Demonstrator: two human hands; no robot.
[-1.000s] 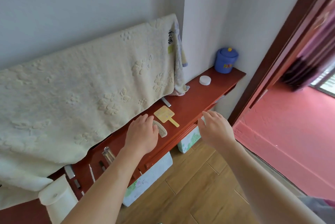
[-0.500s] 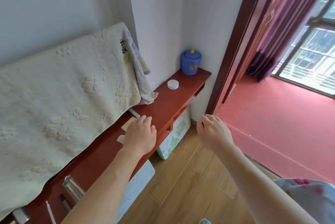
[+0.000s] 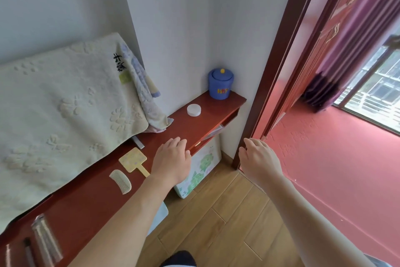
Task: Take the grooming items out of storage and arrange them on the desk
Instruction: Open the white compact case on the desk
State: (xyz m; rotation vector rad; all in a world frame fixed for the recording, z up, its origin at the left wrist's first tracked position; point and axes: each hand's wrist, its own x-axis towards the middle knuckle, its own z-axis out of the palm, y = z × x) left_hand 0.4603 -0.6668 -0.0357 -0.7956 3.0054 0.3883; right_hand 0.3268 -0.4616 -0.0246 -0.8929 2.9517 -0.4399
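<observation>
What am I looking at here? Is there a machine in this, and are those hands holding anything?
No machine: a person wears a wide-angle camera on the head, so you look down along their own bare arms. The left hand hovers open over the front edge of a red wooden desk; the right hand hangs open in the air beside the door frame. Neither holds anything. On the desk lie a pale comb, a yellow hand mirror beside it, a small round white container farther along, and a blue lidded jar in the corner. A cream towel drapes over something at the back. A few blurred items lie at the near end; I cannot tell what they are.
</observation>
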